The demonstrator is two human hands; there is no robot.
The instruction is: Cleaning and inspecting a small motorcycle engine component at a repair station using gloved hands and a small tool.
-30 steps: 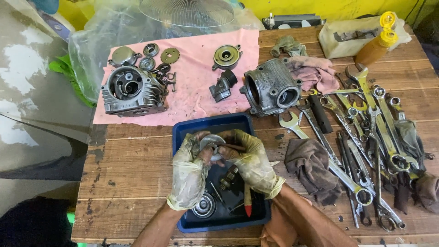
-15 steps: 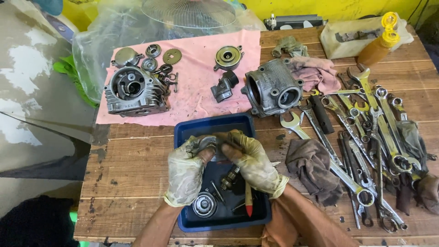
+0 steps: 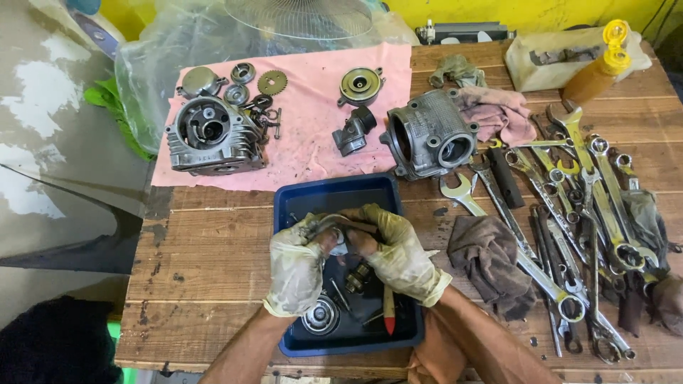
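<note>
Both my hands wear dirty yellowish gloves and meet over a blue plastic tray [image 3: 334, 192] at the table's front. My left hand [image 3: 297, 264] and my right hand [image 3: 398, 252] together grip a small curved metal engine part [image 3: 329, 226] held above the tray. Inside the tray lie a round metal part [image 3: 320, 316], a small sprocket-like piece [image 3: 357, 276] and a tool with a red tip [image 3: 389, 313].
A pink cloth [image 3: 306, 142] at the back carries a cylinder head [image 3: 210, 135], gears and small parts. An engine cylinder [image 3: 430, 134] stands next to it. Several spanners [image 3: 569, 213] and dark rags [image 3: 491, 259] cover the right side. An orange bottle [image 3: 597, 67] stands at the back right.
My hands have shifted slightly on the metal part and stayed over the tray. The view has drifted a little.
</note>
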